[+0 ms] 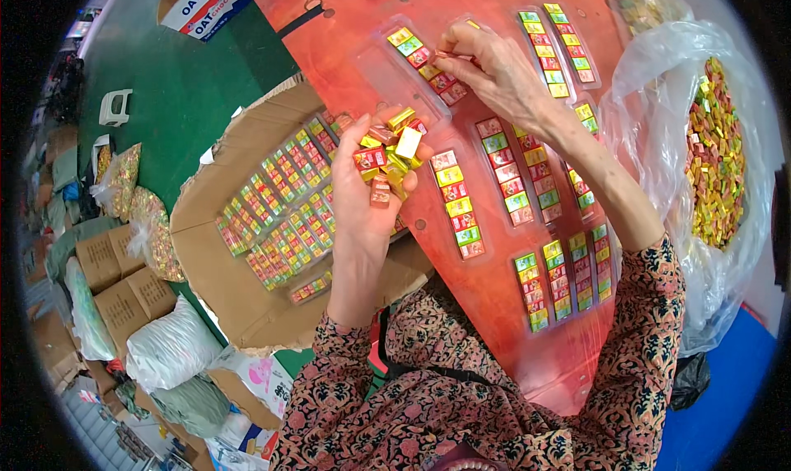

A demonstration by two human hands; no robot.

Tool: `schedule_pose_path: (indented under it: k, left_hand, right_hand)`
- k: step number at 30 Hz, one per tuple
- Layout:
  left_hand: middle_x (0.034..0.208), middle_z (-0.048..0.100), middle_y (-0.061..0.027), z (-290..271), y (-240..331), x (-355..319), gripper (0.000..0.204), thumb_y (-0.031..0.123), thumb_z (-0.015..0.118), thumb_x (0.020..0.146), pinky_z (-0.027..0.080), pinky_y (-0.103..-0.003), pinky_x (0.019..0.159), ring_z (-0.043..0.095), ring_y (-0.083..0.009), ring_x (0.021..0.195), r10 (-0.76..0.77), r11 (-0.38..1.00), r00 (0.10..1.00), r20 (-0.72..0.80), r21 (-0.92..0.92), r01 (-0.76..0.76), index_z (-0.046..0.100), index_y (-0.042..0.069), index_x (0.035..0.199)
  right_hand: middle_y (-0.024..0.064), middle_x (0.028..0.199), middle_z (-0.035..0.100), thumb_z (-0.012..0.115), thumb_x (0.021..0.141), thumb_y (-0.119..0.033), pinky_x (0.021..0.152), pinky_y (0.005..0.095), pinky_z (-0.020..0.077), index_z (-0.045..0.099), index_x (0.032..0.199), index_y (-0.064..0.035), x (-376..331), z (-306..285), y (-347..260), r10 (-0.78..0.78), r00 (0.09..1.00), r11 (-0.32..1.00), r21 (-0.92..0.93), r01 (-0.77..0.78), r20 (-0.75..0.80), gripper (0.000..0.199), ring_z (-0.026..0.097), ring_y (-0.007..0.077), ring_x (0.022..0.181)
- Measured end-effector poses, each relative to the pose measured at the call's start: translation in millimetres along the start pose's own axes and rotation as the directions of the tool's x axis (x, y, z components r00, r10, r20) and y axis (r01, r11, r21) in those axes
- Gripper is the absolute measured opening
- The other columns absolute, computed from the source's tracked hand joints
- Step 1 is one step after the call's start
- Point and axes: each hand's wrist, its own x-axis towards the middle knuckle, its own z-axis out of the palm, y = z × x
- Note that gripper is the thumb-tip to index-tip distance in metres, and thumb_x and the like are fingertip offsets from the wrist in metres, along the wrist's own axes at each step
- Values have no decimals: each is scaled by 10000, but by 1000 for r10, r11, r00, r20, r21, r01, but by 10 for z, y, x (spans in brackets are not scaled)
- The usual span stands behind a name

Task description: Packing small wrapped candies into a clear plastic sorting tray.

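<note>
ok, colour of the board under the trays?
Red-orange work board, scuffed in places; seen in the head view.

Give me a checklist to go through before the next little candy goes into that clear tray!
1. Left hand has candies ready: ok, its grip is full of small wrapped candies.
2. Right hand is at the clear tray: ok, fingertips sit on the row of candies in it.
3. Room left in the tray: ok, part of it looks unfilled.
4. Red board lies steady on the lap: cannot tell.
5. More candies within reach: ok, the plastic bag on the right holds a pile.
6. Cardboard box for filled trays is close: ok, it sits beside the left hand.
</note>
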Motion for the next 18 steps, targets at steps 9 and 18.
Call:
schedule_pose_path:
  k: [9, 18]
  left_hand:
    - [934, 596, -174, -23, 0, -4, 337, 309, 416, 853, 453, -244, 379, 622, -221, 666, 4, 1000, 1000, 29, -13, -4, 536, 30, 1000]
    - [927, 596, -172, -13, 0, -13, 340, 315, 420, 850, 454, -245, 379, 621, -220, 666, 10, 1000, 1000, 27, 2, -10, 533, 32, 1001]
  right_hand:
    - [53, 706, 551, 527, 833, -151, 587, 251, 399, 531, 868, 3, -21, -4, -34, 57, 998, 988, 143, -54, -16, 158, 479, 105, 648]
    - [71, 715, 599, 530, 834, -168, 601, 278, 417, 526, 844, -3, -138, 13, -106, 77, 995, 995, 58, -81, 57, 165, 538, 156, 646]
